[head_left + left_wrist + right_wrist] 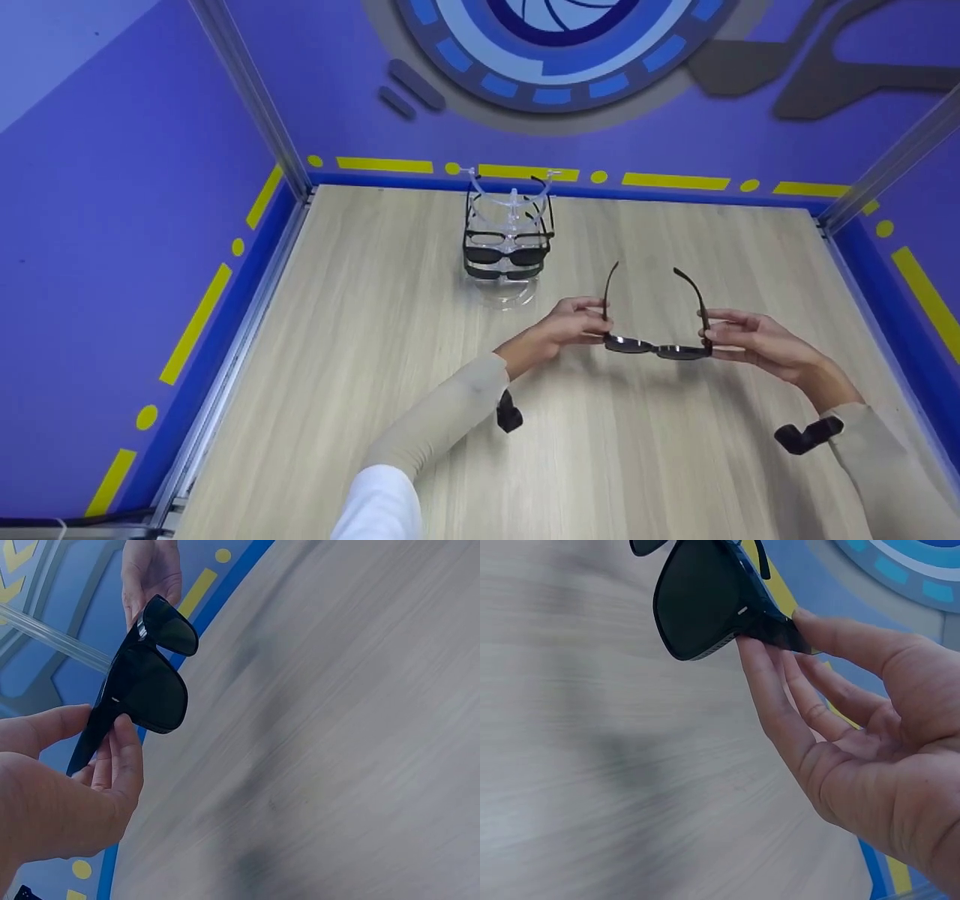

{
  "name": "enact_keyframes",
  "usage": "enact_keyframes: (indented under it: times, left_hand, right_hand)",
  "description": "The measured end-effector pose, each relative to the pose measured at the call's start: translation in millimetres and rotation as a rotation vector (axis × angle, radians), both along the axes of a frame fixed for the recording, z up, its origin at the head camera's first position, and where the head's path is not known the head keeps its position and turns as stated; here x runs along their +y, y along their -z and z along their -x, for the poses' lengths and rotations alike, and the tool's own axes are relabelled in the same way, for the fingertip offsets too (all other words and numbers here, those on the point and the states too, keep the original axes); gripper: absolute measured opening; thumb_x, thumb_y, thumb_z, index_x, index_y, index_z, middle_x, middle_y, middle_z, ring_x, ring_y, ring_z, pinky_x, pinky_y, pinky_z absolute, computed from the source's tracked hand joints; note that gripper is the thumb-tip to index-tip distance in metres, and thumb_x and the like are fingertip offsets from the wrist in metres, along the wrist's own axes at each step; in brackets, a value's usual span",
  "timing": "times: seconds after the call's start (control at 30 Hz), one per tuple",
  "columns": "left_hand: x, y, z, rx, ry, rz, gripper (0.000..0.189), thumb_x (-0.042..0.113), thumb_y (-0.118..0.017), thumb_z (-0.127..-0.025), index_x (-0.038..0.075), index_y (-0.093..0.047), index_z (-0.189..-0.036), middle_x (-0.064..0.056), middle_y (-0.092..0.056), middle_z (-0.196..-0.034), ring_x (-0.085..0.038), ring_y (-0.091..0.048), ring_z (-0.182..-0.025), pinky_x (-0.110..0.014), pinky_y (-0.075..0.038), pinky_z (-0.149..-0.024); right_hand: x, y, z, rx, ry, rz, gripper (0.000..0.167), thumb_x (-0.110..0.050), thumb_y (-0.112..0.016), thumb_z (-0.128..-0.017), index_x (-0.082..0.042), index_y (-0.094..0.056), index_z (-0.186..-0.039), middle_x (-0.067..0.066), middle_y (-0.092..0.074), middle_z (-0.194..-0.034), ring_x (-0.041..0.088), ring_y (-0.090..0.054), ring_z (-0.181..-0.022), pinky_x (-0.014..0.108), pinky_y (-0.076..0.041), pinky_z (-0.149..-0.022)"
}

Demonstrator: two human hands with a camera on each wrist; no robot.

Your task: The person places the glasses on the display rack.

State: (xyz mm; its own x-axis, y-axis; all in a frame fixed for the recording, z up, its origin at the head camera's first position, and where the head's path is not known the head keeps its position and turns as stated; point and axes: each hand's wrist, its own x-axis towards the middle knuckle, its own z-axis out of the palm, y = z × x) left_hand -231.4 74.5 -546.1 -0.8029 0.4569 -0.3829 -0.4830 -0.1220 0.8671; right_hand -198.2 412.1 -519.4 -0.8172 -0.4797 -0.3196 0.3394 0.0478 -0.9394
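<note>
A pair of black sunglasses is held above the table between both hands, its temples unfolded and pointing away from the person. My left hand pinches the left temple near the hinge. On the other side, my right hand pinches the right temple near its hinge. In the left wrist view, thumb and fingers grip the frame of the sunglasses beside one dark lens. The right wrist view shows the thumb and fingers on the temple, close to the lens of the sunglasses.
A clear display stand near the back wall holds several pairs of glasses, stacked one above another. Blue printed panels enclose the wooden table at the back and sides. A black wrist camera sits on the right sleeve.
</note>
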Motion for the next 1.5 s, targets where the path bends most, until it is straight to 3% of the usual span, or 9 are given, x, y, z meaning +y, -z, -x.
enact_keyframes:
  times: [0.23,0.5,0.7,0.93,1.23,1.5]
  left_hand:
    - [-9.4,-2.0,-0.6,0.001,0.009,-0.003,0.046,-0.01,-0.065,-0.091,0.0,-0.06,-0.136,-0.003,-0.068,-0.091,-0.016,-0.069,-0.087,-0.037,-0.061,-0.094]
    - [-21.8,-0.8,-5.5,0.02,0.02,-0.007,0.046,-0.008,-0.066,-0.091,0.001,-0.061,-0.136,-0.021,-0.072,-0.117,-0.016,-0.07,-0.087,-0.038,-0.061,-0.094]
    - [-30.3,2.1,-8.7,0.007,0.037,-0.045,0.048,-0.009,-0.066,-0.091,0.001,-0.06,-0.138,-0.005,-0.071,-0.098,-0.015,-0.069,-0.089,-0.039,-0.06,-0.097]
    - [-41.6,1.7,-12.0,0.001,0.025,-0.058,0.048,-0.008,-0.067,-0.091,0.003,-0.06,-0.138,-0.008,-0.072,-0.104,-0.02,-0.07,-0.1,-0.04,-0.059,-0.098]
    - [-56.1,0.2,-18.1,-0.012,0.01,-0.08,0.048,-0.008,-0.067,-0.091,0.004,-0.06,-0.138,-0.003,-0.072,-0.101,-0.015,-0.07,-0.097,-0.039,-0.059,-0.098]
    - [-70.1,-13.1,-23.3,-0.005,0.0,-0.127,0.05,-0.009,-0.064,-0.093,0.002,-0.056,-0.141,-0.001,-0.071,-0.099,-0.015,-0.07,-0.096,-0.039,-0.059,-0.098]
  right_hand:
    - [-9,-5.2,1.2,0.009,0.022,-0.057,0.041,0.001,-0.055,-0.103,-0.011,-0.049,-0.142,0.002,-0.069,-0.117,0.012,-0.071,-0.107,0.029,-0.06,-0.094]
    - [-18,-7.3,0.4,0.014,-0.006,-0.054,0.039,0.002,-0.055,-0.102,-0.014,-0.053,-0.138,0.001,-0.073,-0.114,0.011,-0.071,-0.106,0.03,-0.06,-0.094]
    - [-23,-7.6,-2.0,-0.002,-0.02,-0.042,0.04,0.003,-0.055,-0.102,-0.013,-0.052,-0.139,0.001,-0.069,-0.116,0.01,-0.071,-0.105,0.03,-0.06,-0.095]
    - [-33,-9.4,-1.1,0.011,-0.012,-0.093,0.047,-0.002,-0.058,-0.102,-0.004,-0.042,-0.147,-0.001,-0.071,-0.115,0.009,-0.071,-0.105,0.029,-0.06,-0.094]
    - [-46,-7.8,-1.4,0.012,-0.001,-0.105,0.058,-0.002,-0.059,-0.101,0.0,-0.033,-0.153,-0.001,-0.074,-0.111,0.01,-0.072,-0.106,0.029,-0.06,-0.094]
    - [-58,-18.7,-1.3,0.046,0.031,-0.121,0.055,-0.006,-0.062,-0.101,0.0,-0.038,-0.151,0.0,-0.073,-0.112,0.011,-0.072,-0.107,0.029,-0.06,-0.095]
